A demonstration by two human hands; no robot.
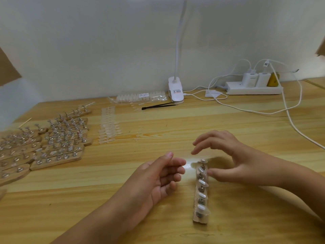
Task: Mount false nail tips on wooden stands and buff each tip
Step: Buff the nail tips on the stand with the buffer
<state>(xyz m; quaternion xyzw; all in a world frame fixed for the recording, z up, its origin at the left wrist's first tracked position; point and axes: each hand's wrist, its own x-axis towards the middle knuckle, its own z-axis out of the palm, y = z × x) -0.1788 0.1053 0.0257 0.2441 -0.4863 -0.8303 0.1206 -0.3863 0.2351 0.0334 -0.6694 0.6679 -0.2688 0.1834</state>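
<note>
Stand: wooden stand (pixel 200 221) lies lengthwise near the counter's (pixel 175 120) near edge, probably placed there for close work.
Tips: clear, glossy nail tips (pixel 202 184) sit in a row along it.
Right hand (pixel 228 155): arched open above the far end, thumb touching the stand's side, seemingly steadying it.
Left hand (pixel 158 180): just beside the stand, loosely curled, holding nothing.

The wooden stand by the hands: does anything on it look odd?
Its far-end holder looks bare while the four nearer ones carry clear tips; otherwise the wooden stand lies straight, nothing spilled.
</note>
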